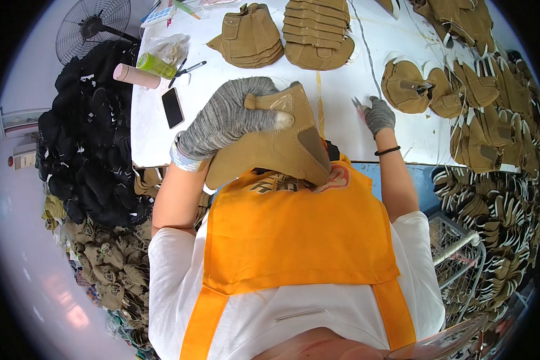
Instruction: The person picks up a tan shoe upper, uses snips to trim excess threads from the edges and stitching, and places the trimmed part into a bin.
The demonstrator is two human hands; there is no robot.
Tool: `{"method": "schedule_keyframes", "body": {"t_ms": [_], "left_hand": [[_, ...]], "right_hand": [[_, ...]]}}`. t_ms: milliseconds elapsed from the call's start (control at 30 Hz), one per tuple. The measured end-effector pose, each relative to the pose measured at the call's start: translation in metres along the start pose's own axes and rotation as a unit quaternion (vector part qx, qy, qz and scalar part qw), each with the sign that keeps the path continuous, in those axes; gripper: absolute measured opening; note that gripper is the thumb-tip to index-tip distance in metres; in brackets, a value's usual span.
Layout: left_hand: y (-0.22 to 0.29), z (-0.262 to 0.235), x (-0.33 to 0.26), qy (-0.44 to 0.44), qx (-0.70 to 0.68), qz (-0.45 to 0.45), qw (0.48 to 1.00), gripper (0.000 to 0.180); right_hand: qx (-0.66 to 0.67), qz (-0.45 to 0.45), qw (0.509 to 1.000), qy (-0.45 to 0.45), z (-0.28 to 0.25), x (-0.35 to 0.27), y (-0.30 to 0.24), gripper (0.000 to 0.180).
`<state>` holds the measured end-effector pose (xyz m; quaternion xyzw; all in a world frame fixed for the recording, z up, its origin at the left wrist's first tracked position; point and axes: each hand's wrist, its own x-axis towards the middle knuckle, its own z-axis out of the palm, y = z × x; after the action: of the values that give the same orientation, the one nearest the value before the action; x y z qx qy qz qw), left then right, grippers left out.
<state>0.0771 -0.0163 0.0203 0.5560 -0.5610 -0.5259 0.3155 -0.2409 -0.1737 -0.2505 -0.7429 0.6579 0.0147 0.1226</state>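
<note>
My left hand (231,117), in a grey knitted glove, is closed round a tan shoe upper (270,150) with a brown patch, its thumb lying across the stitched top part. The upper is raised in front of my orange apron (300,228). Off to the right, my gloved right hand (379,116) rests over the white table (342,138), closed on a small pair of thread snips (359,105) with the pointed blades sticking out on the left. Most of the snips is hidden by the fingers.
Stacked tan uppers (249,36) and a second stack (318,30) stand at the table's far side. More uppers (405,87) lie to the right. A phone (173,108), a pink bottle (137,76) and a pen (192,67) lie left. Black pieces (93,132) are piled beyond the left edge.
</note>
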Motion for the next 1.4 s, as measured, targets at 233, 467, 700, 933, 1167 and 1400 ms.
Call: {"method": "schedule_keyframes", "body": {"t_ms": [233, 467, 700, 933, 1167, 1400], "left_hand": [[0.009, 0.021, -0.018, 0.169, -0.154, -0.087, 0.97, 0.034], [-0.008, 0.022, -0.028, 0.256, -0.055, 0.005, 0.965, 0.028], [-0.012, -0.005, -0.039, 0.209, 0.038, 0.059, 0.975, 0.028], [-0.014, -0.019, -0.032, 0.176, -0.01, -0.028, 0.984, 0.034], [-0.013, -0.014, -0.035, 0.14, -0.089, -0.024, 0.986, 0.022], [-0.027, -0.009, -0.041, 0.15, -0.124, 0.08, 0.978, 0.02]], "right_hand": [[-0.024, 0.037, 0.998, -0.041, 0.036, -0.002, -0.026, 0.04], [0.095, 0.003, 0.995, -0.015, 0.054, 0.0, -0.02, 0.023], [0.673, -0.016, 0.74, -0.01, -0.06, -0.02, -0.075, 0.013], [0.775, -0.239, 0.559, -0.172, -0.187, -0.1, -0.139, 0.042], [0.682, -0.336, 0.621, -0.19, -0.202, -0.145, -0.176, 0.037], [0.333, -0.553, 0.761, 0.065, -0.202, -0.136, -0.184, 0.033]]}}
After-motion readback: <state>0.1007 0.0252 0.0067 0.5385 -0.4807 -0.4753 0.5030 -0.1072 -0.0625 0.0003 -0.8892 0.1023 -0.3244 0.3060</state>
